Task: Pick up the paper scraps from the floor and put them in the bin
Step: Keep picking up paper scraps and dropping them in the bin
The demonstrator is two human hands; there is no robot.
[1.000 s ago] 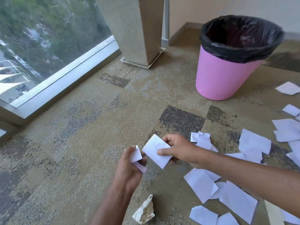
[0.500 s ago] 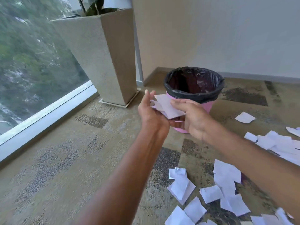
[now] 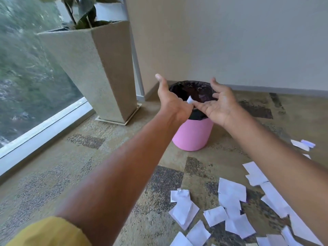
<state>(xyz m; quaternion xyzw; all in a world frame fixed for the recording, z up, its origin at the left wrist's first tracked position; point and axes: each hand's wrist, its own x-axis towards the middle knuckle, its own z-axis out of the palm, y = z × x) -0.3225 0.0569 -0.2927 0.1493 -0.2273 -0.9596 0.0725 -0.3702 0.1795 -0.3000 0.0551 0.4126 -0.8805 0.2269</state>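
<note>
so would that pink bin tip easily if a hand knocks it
Probably: the pink bin narrows toward its base, so a knock near the rim could tip it. It looks like thin plastic, likely light.

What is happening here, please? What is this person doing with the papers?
A person is clearing paper scraps off the carpet into a pink bin lined with a black bag. Both arms are stretched out, and the left hand and right hand are open above the bin, gripping nothing. One white scrap shows between them at the bin's mouth, apparently dropping in. Many scraps on the floor wait at the lower right.
</note>
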